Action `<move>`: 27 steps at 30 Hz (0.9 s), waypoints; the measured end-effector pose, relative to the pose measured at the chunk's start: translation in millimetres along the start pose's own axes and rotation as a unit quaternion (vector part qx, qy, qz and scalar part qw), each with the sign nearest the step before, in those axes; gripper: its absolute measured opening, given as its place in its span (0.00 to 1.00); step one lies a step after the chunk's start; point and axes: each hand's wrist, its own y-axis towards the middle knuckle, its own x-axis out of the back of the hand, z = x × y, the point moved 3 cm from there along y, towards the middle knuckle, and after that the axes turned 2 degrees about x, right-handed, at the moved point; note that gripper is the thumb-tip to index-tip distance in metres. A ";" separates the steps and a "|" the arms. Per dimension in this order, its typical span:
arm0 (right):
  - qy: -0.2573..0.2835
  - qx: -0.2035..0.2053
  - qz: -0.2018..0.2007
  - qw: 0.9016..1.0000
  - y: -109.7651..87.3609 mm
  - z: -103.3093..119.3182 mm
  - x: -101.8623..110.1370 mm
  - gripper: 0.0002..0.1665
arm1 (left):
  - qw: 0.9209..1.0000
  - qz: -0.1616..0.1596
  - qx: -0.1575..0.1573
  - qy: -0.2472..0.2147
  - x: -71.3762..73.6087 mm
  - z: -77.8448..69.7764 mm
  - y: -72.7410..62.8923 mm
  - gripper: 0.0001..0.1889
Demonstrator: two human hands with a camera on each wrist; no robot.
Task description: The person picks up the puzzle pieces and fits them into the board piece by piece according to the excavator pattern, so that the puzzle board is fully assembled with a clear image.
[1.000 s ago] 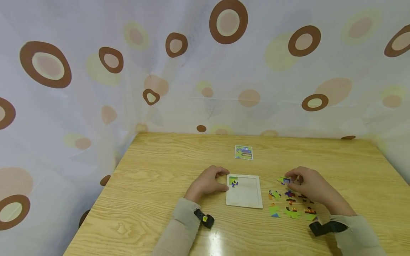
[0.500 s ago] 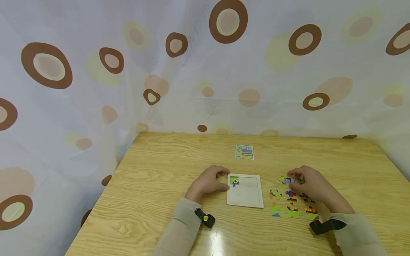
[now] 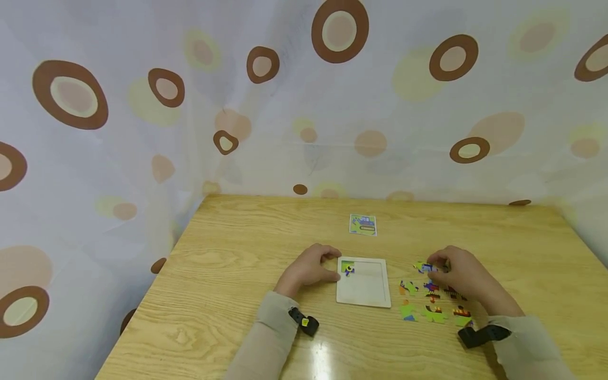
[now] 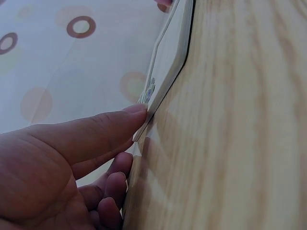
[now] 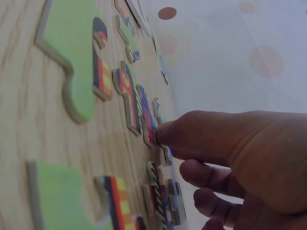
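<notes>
In the head view a white square puzzle tray lies flat on the table, one green-and-purple puzzle piece in its upper left corner. My left hand holds the tray's left side, thumb on the rim and index finger at the far corner. Over to the right, my right hand pinches a blue-and-green puzzle piece between thumb and index finger, low over the table. Several other pieces lie beside and below that hand, green, red, yellow and black. The hand partly hides those at the far right.
A small picture card of a blue excavator lies behind the tray. The wooden table ends at a patterned cloth at the back and left. Each wrist wears a black strapped camera.
Both hands keep nearly the same places. The right hand shifts slightly at the blue-and-green piece; the whole head view drifts a little.
</notes>
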 end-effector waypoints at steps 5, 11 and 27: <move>0.003 -0.009 -0.008 1.000 -0.8 0.5 -0.1 0.18 | 1.000 0.000 0.003 0.000 -0.8 -0.1 -0.6 0.26; 0.003 -0.005 -0.026 1.000 -1.0 6.9 3.9 0.19 | 1.000 0.000 0.001 0.001 -0.4 -0.5 -0.7 0.26; 0.037 0.039 -0.050 0.997 2.0 28.0 -7.2 0.15 | 1.000 0.003 -0.001 -0.003 -0.8 -1.0 -1.0 0.26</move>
